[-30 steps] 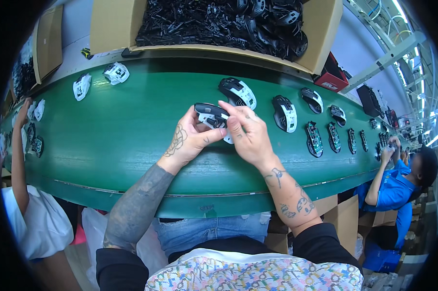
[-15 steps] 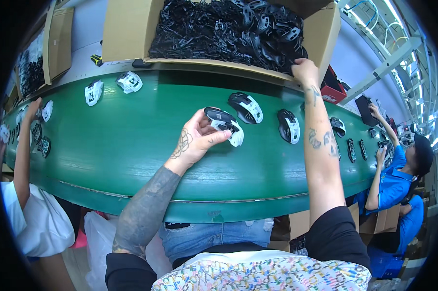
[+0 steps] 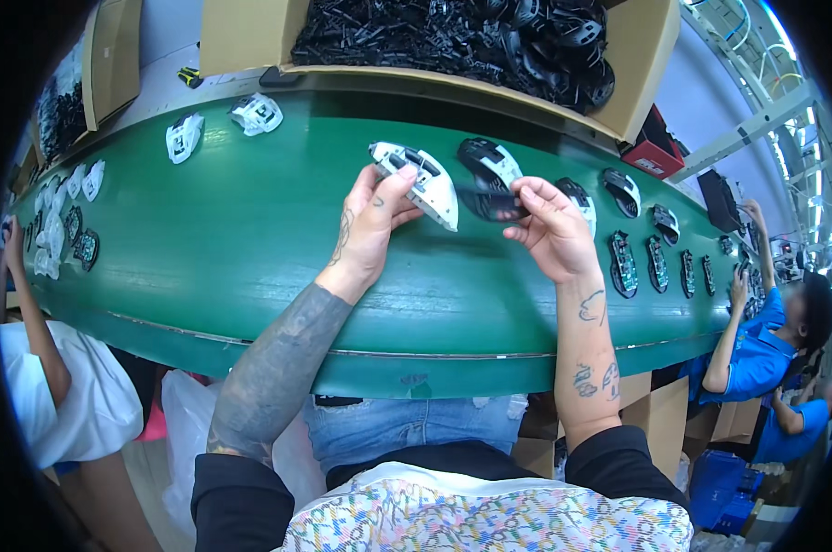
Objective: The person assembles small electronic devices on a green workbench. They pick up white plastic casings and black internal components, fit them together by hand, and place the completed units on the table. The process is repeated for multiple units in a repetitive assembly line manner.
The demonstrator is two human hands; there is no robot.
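Observation:
My left hand point(image 3: 370, 225) holds a white computer-mouse shell point(image 3: 416, 179) tilted above the green conveyor belt point(image 3: 204, 248). My right hand point(image 3: 549, 230) grips a thin black plastic part point(image 3: 491, 204) just right of the shell, its edge close to the shell's side. Behind them, on the belt, lies a half-assembled mouse with a black top point(image 3: 491, 163).
A cardboard box point(image 3: 637, 64) full of black plastic parts stands behind the belt. More mouse shells point(image 3: 255, 112) lie at the far left and several with circuit boards point(image 3: 623, 262) run to the right. Another person's arm point(image 3: 29, 313) is at the left; people in blue point(image 3: 766, 340) work at the right.
My right hand came back from the box of black parts holding a black piece and moved beside the shell. My left hand lifted and turned the white shell.

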